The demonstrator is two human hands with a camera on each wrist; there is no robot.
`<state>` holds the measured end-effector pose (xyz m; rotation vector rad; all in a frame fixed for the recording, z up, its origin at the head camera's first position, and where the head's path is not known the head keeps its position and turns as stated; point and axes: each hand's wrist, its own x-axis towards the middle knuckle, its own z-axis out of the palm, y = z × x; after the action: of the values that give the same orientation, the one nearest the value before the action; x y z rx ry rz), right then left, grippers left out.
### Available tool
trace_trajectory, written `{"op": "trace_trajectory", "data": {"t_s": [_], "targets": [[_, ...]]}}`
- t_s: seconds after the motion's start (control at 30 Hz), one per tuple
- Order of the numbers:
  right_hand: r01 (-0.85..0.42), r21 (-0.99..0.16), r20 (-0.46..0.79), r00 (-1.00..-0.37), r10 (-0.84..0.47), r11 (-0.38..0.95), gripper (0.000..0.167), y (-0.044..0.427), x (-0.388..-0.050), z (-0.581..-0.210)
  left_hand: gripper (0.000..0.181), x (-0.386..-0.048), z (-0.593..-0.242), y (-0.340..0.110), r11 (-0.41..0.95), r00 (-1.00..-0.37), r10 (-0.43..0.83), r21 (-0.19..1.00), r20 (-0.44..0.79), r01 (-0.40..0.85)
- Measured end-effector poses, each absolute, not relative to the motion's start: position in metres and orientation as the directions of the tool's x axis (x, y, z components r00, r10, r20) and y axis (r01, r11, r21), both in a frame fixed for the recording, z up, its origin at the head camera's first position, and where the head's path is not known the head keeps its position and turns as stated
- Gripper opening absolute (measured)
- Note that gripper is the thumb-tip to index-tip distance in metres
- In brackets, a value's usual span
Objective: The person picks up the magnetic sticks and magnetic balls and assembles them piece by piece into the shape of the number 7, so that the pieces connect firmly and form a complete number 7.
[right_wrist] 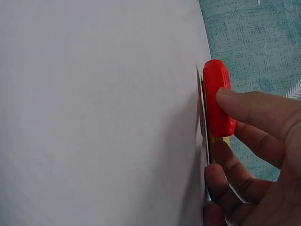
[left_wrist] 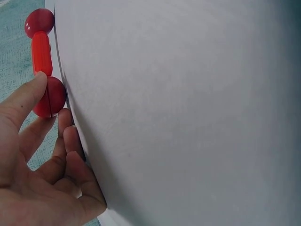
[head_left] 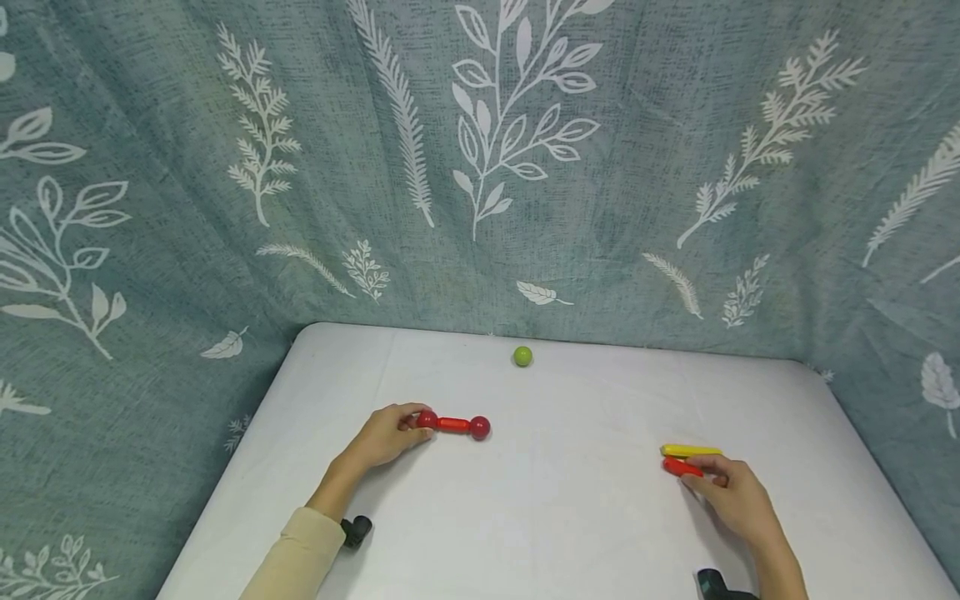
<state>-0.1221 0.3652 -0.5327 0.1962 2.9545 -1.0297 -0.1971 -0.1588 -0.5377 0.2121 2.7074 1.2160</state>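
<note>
White worktop (head_left: 562,508). Left hand (head_left: 386,437) over worktop's left half, thumb and finger pinching left ball of red dumbbell (head_left: 453,425); remainder extends right of fingertips. Right hand (head_left: 738,496) over worktop's right half, pinching red stick (head_left: 677,467); yellow stick (head_left: 690,451) just beyond. Green ball (head_left: 522,357) near worktop's far edge.

Red rod (head_left: 453,425) between two dark-red balls (head_left: 480,428), second red rod (right_wrist: 215,113) beside a yellow stick (head_left: 692,450)
</note>
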Motion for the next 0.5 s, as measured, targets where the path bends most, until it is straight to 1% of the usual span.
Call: {"op": "trace_trajectory", "data": {"t_s": [0.17,0.33,0.5], "targets": [[0.119,-0.646,-0.071,-0.993,0.095,0.754,0.032,0.353,-0.119,-0.528,0.046,-0.197,-0.539,-0.158,0.657,-0.976,0.196,0.751,-0.093,0.06],[0.101,-0.664,-0.07,-0.995,0.073,0.741,0.035,0.335,-0.118,-0.525,0.046,-0.197,-0.538,-0.158,0.658,-0.976,0.196,0.751,-0.098,0.057],[0.077,-0.693,-0.071,-0.997,0.038,0.717,0.033,0.317,-0.119,-0.521,0.046,-0.197,-0.537,-0.157,0.664,-0.976,0.196,0.746,-0.095,0.061]]}}
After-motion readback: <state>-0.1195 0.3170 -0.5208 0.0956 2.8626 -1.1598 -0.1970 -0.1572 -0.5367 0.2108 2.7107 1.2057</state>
